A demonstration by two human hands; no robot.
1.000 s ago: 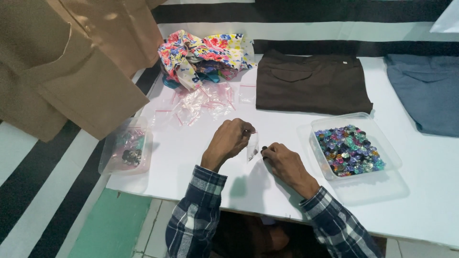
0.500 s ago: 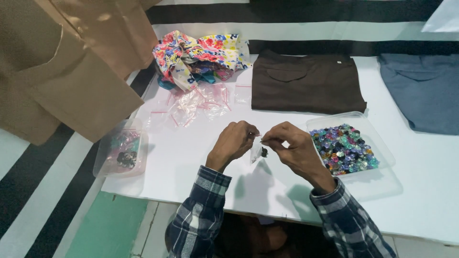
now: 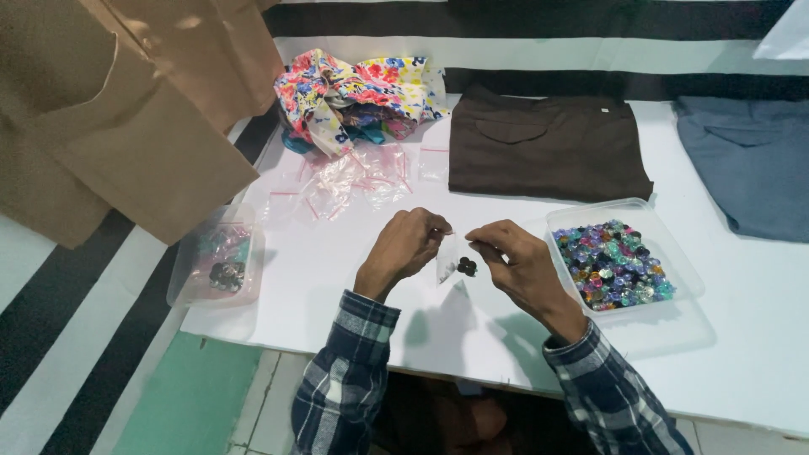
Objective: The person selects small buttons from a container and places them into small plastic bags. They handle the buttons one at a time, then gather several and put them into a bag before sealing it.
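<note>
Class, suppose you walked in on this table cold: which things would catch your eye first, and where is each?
Probably the clear tray of bright multicoloured buttons at the table's right, beside the right hand. Next, the small clear bag with dark buttons pinched between both hands, the left hand on its left edge. At the back lies a crumpled floral fabric, left of a folded brown garment.

white table (image 3: 354,278) with folded garments (image 3: 543,147), button trays (image 3: 619,261), bags (image 3: 354,177)
</note>
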